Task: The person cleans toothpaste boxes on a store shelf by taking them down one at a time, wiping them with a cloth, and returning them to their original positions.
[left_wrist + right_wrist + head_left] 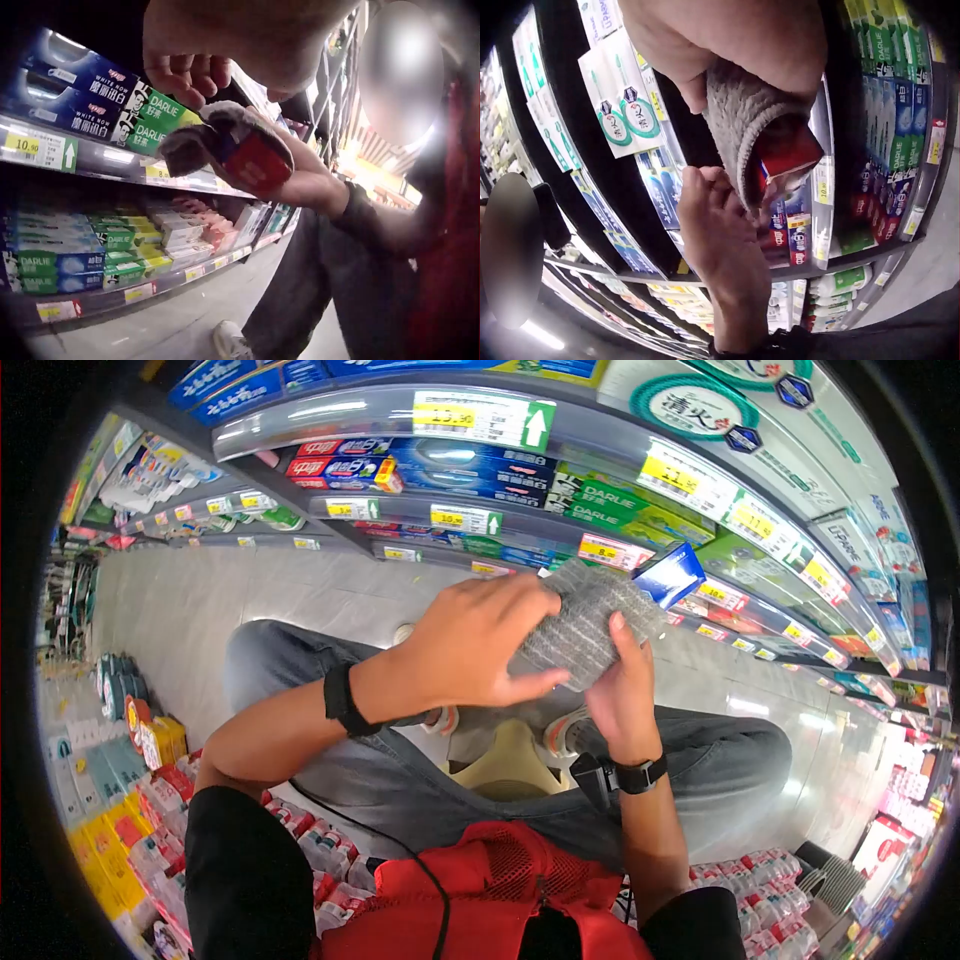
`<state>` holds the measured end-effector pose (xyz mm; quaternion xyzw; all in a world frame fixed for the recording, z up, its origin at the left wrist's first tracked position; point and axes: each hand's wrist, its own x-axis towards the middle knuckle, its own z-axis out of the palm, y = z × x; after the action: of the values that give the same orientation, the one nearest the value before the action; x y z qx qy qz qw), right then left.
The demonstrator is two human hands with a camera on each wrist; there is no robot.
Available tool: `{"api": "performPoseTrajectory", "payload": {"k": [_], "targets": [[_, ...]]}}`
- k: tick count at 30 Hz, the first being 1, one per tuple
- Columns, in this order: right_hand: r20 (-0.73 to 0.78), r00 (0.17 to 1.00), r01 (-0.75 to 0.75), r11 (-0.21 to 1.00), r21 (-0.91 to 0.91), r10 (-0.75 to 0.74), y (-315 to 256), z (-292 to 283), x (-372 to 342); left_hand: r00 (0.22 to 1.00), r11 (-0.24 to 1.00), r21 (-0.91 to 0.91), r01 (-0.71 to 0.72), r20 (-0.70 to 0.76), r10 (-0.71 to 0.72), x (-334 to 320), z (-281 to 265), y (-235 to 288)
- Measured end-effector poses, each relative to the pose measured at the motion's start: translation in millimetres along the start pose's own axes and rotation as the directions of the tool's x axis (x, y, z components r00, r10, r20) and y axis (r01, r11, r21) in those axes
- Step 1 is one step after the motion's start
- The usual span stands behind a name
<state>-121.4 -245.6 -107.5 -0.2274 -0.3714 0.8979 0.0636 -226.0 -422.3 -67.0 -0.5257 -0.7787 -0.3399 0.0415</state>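
A grey striped cloth wraps around a box, whose blue end sticks out at the far right in the head view. The box's red end shows inside the cloth's fold in the left wrist view, and again in the right wrist view. My right hand grips the wrapped bundle from the right, thumb lying over the cloth. At the bundle's left side is my left hand, its thumb stretched along the near edge and its fingers over the cloth. Seen from the right wrist, the left hand is uncurled beside the cloth.
Shelves of boxed toothpaste curve across the front, with price tags along the shelf edge. A beige stool stands between my legs. Red and white packs are stacked behind me. Grey floor lies to the left.
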Motion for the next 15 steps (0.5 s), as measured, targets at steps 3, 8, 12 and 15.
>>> {"api": "performPoseTrajectory", "payload": {"k": [3, 8, 12, 15], "targets": [[-0.030, 0.999, 0.039, 0.999, 0.023, -0.038, -0.2, -6.5, 0.2, 0.997, 0.997, 0.075, -0.028, 0.074, 0.022, -1.7, 2.9, 12.7], [0.014, 0.997, 0.075, 0.997, 0.010, -0.075, 2.7, -1.3, -2.0, 0.994, 0.995, 0.104, 0.004, 0.112, -0.016, -8.0, 12.6, 9.7], [-0.021, 0.989, 0.147, 0.989, -0.021, -0.147, -7.1, 0.5, -1.3, 0.995, 0.995, 0.090, 0.047, 0.088, -0.055, -6.8, 12.6, 11.2], [-0.123, 0.976, 0.183, 0.983, 0.020, -0.180, -21.7, -8.6, 7.9, 0.993, 0.990, 0.114, 0.080, 0.078, -0.089, -6.6, 11.3, 11.8]]}}
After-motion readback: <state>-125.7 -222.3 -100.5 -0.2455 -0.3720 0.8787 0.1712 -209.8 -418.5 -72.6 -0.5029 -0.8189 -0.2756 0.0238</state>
